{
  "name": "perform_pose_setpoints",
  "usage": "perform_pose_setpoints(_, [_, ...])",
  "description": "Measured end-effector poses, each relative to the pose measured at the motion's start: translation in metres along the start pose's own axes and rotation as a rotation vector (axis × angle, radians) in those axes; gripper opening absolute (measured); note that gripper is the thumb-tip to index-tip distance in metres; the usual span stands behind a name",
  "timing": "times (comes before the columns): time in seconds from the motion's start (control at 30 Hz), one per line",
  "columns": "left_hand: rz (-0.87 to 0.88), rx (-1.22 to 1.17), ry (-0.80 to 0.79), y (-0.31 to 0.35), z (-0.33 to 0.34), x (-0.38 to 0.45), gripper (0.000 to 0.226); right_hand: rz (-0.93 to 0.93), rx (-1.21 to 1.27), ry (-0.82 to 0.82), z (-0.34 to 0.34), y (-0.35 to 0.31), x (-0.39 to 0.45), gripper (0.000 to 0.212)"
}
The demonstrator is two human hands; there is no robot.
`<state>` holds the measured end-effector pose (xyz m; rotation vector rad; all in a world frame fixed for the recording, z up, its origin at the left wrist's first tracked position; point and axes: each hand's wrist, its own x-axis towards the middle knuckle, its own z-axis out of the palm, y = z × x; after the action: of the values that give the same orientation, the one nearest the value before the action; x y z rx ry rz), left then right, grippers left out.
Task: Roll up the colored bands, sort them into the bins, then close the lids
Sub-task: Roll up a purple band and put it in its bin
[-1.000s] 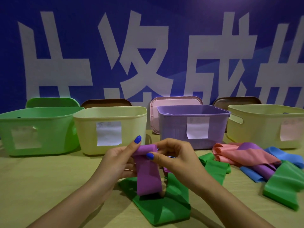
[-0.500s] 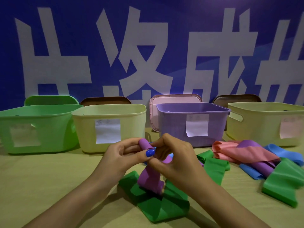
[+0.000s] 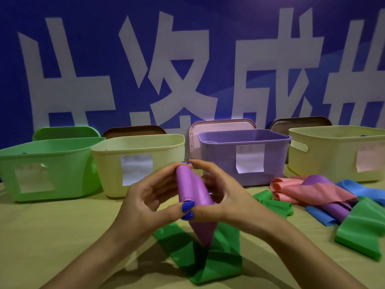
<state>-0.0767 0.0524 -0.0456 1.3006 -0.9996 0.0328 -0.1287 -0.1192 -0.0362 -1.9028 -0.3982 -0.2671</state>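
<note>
Our left hand (image 3: 150, 197) and right hand (image 3: 227, 197) both pinch the half-rolled purple stretchy band (image 3: 190, 189) — its tail hanging onto the flat green band (image 3: 220, 265) on our desk (image 3: 52, 236).

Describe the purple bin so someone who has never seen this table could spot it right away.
Four open bins stand in a row on the table before the blue wall with big white characters. The purple bin is third from the left, between two pale yellow bins. It is the only purple one, and a pink lid leans behind it.
</note>
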Motion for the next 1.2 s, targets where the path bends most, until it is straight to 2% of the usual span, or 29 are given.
perform_pose_setpoints(0.13, [0.089,0.141,-0.02,-0.003,-0.005,0.001,0.063,0.056,0.045,-0.057,-0.017,-0.009,-0.002,0.071])
perform_pose_setpoints(0.3, [0.161,0.495,-0.092,-0.007,-0.012,0.001,0.054,0.102,0.147,-0.089,-0.03,-0.015,-0.004,0.028])
perform_pose_setpoints(0.4, [0.238,0.691,-0.145,-0.009,-0.016,0.003,0.054,0.133,0.142,-0.065,-0.031,-0.015,-0.003,0.016])
perform_pose_setpoints(0.53, [0.295,0.862,-0.213,-0.012,-0.023,0.005,0.057,0.131,0.035,-0.106,-0.032,-0.01,-0.003,0.023])
perform_pose_setpoints(0.67, [0.284,0.924,-0.25,-0.02,-0.026,0.005,0.059,0.125,-0.171,-0.138,-0.032,-0.001,0.0,0.034])
perform_pose_setpoints(0.8, [0.22,0.957,-0.253,-0.022,-0.026,0.003,0.063,0.082,-0.32,-0.101,-0.029,0.004,0.003,0.039])
perform_pose_setpoints(0.93, [0.34,1.038,-0.237,-0.023,-0.025,0.004,0.054,0.02,-0.274,-0.055,-0.024,0.005,0.005,0.044])
perform_pose_setpoints(1.2, [0.378,1.192,-0.259,-0.026,-0.026,0.005,0.056,-0.091,-0.309,0.098,-0.012,0.004,0.004,0.025])
